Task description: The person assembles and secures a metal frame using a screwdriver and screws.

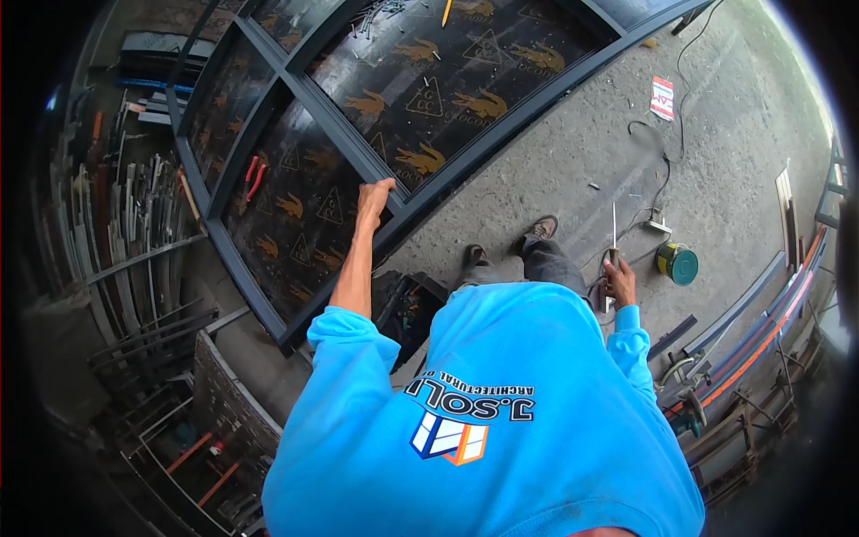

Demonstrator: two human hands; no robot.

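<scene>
My left hand [373, 199] is closed on the dark grey metal frame [344, 134], near the corner where a crossbar meets the long front bar. The frame lies on a black board [412, 107] printed with gold crocodiles. Down by my right side, my right hand [619, 279] grips a screwdriver [614, 234] by its handle, the thin shaft pointing away from me. Red-handled pliers [254, 179] rest on the board inside the left part of the frame. Screws [376, 12] and a yellow pencil [446, 12] lie at the far side.
A green-lidded bucket [682, 266], a power strip [659, 225] and a black cable [682, 125] are on the concrete floor [555, 170] at the right. Metal profiles [761, 313] lie further right; more strips [134, 206] stand at the left. A dark box [413, 309] is near my legs.
</scene>
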